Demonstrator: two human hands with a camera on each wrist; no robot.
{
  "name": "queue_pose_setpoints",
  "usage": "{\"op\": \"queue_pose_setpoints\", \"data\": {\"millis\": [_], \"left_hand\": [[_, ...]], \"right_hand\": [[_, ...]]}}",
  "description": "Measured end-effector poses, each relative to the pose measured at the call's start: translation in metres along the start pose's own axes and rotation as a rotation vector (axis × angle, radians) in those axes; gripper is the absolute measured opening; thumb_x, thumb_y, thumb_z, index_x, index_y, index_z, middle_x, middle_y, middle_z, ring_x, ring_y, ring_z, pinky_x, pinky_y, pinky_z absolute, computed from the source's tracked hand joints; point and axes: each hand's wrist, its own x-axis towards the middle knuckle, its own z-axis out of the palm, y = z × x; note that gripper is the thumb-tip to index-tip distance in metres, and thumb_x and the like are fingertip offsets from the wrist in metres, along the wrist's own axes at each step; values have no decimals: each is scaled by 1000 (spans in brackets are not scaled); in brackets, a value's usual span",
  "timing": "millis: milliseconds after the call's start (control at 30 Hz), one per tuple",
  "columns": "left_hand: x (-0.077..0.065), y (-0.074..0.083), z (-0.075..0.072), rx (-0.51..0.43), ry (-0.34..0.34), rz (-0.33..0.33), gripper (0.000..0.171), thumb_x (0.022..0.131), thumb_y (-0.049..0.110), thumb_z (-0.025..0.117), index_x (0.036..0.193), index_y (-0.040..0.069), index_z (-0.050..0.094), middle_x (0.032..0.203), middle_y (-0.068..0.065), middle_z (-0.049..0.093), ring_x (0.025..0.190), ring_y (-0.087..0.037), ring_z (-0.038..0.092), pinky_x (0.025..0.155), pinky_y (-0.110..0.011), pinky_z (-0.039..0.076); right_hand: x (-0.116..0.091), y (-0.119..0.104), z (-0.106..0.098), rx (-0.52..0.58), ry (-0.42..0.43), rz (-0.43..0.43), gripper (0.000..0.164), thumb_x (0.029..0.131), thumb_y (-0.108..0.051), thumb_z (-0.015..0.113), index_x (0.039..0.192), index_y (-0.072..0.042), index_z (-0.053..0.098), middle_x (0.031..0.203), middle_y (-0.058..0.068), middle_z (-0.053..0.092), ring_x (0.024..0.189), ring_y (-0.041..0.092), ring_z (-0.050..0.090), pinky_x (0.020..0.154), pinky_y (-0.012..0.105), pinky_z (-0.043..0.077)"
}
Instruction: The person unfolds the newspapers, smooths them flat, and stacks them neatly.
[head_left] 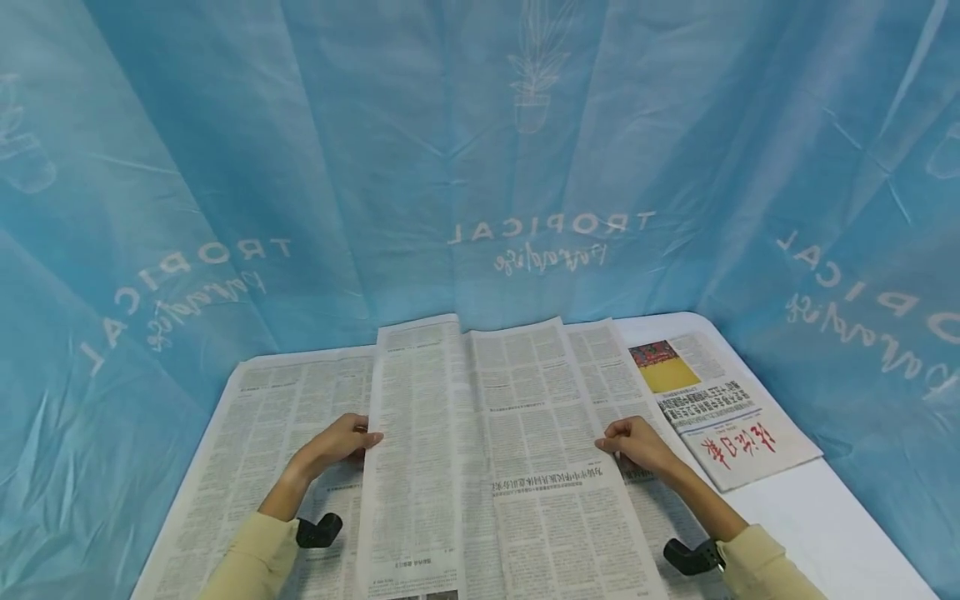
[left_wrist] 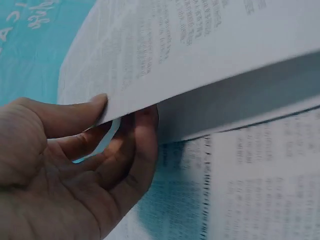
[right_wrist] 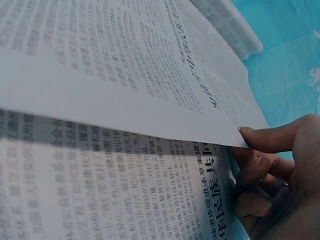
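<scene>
A large newspaper sheet (head_left: 540, 417) is raised over other spread pages in the head view, with a fold running down its left part. My left hand (head_left: 341, 442) pinches the left edge of this sheet between thumb and fingers. In the left wrist view the thumb (left_wrist: 100, 107) lies on top of the paper and the fingers are under it. My right hand (head_left: 636, 442) pinches the sheet's right edge. The right wrist view shows the thumb (right_wrist: 245, 132) on its upper face, with a printed page (right_wrist: 115, 185) lying below the lifted edge.
Spread newspaper pages (head_left: 285, 400) cover the left of the white table (head_left: 847, 533). A folded newspaper (head_left: 720, 417) with a red title and a colour picture lies at the right. Blue curtains (head_left: 480, 150) hang close behind and on both sides.
</scene>
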Motion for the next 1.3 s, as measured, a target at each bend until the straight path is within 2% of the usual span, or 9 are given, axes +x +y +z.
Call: {"op": "queue_pose_setpoints", "data": {"millis": [67, 200, 300, 533, 667, 833, 967, 1100, 1300], "left_hand": [[-4, -7, 0, -60, -15, 14, 34, 98, 14, 59, 119, -12, 54, 90, -9, 68, 76, -17, 66, 71, -35, 55], [-10, -17, -3, -141, -24, 38, 56, 93, 10, 65, 135, -16, 39, 104, -18, 70, 87, -22, 70, 77, -39, 56], [-15, -22, -5, -142, 7, 34, 63, 91, 4, 67, 139, -18, 33, 111, -24, 68, 93, -26, 70, 80, -40, 56], [-27, -26, -11, -7, 134, 7, 39, 90, 0, 66, 122, -16, 53, 101, -22, 70, 86, -25, 69, 74, -38, 54], [-35, -30, -15, 59, 176, 2, 29, 90, -1, 64, 114, -16, 58, 95, -20, 70, 82, -24, 67, 71, -38, 53], [-39, -34, -23, 196, 233, -20, 20, 88, -4, 65, 104, -16, 61, 86, -17, 68, 75, -23, 65, 67, -37, 52], [-43, -39, -31, 280, 248, -37, 18, 87, -4, 65, 101, -15, 61, 84, -15, 67, 73, -21, 62, 65, -36, 50], [-53, -47, -37, 281, 238, -11, 21, 87, -4, 65, 104, -17, 61, 86, -15, 67, 73, -21, 63, 64, -36, 50], [-71, -59, -52, 303, 236, -18, 28, 89, -3, 64, 109, -21, 57, 90, -20, 67, 77, -25, 65, 66, -38, 51]], "right_hand": [[0, 1, 1, -6, -8, -15, 28, 92, -22, 67, 75, -2, 58, 50, -5, 39, 42, 8, 33, 43, 24, 32], [1, 0, 2, -25, -6, -12, 28, 93, -22, 67, 74, -3, 58, 50, -5, 40, 42, 8, 33, 43, 24, 32], [2, -1, 1, -32, -1, -8, 28, 92, -23, 67, 75, -2, 59, 50, -4, 41, 42, 8, 34, 43, 25, 32], [3, -6, -8, -28, 16, -36, 27, 92, -20, 68, 83, 4, 62, 53, 0, 42, 42, 8, 34, 42, 25, 31], [3, -7, -13, -35, 18, -24, 25, 92, -20, 68, 84, 4, 63, 53, -1, 43, 43, 8, 35, 43, 25, 33], [4, -5, -18, -23, 25, -18, 24, 92, -18, 67, 82, 3, 61, 53, -3, 41, 42, 7, 33, 43, 25, 33], [4, -3, -23, -67, 44, -24, 26, 92, -19, 68, 75, -2, 56, 52, -5, 36, 42, 6, 29, 43, 26, 31], [4, -2, -28, -130, 62, -16, 31, 92, -21, 68, 70, -8, 51, 53, -6, 31, 44, 7, 29, 45, 28, 32], [4, 3, -32, -193, 101, -2, 24, 91, -22, 69, 80, -1, 63, 59, -2, 46, 48, 9, 38, 48, 30, 39]]}}
